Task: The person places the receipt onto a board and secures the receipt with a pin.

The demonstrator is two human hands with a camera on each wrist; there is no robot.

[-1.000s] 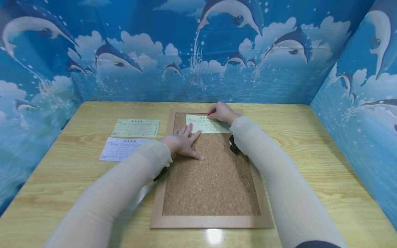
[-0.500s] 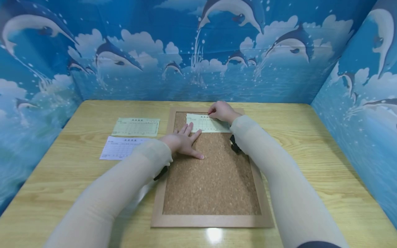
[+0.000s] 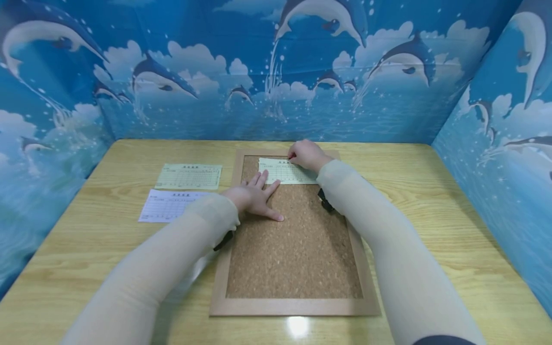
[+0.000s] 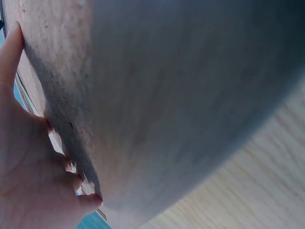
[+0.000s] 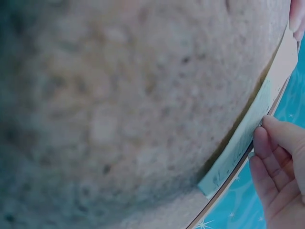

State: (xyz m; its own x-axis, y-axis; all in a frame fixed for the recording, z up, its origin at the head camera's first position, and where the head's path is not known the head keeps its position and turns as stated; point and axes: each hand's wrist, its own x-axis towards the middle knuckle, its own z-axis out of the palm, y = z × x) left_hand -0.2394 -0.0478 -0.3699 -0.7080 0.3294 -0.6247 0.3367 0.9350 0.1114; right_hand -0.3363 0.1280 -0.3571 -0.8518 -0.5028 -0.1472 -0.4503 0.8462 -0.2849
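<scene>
A wood-framed cork board (image 3: 297,249) lies flat on the table. Across its top end is a pale green printed form slip (image 3: 280,173). My left hand (image 3: 256,196) presses on the board with fingers spread, the tips on the slip's lower left edge; the left wrist view shows the same hand (image 4: 33,162) flat against the cork. At the slip's top edge my right hand (image 3: 308,155) pinches a small red push pin (image 3: 290,158), mostly hidden by the fingertips. In the right wrist view, thumb and forefinger of that hand (image 5: 279,162) meet at the slip (image 5: 238,143).
Left of the board, another green form slip (image 3: 189,177) lies above a white one (image 3: 166,206), which my left sleeve partly covers. The wooden table (image 3: 431,191) extends on both sides of the board. A blue dolphin-print curtain (image 3: 276,110) encloses the back and sides.
My right hand has shifted very slightly at the slip's top edge, and less of the red pin shows. The left hand and the slip stay in place.
</scene>
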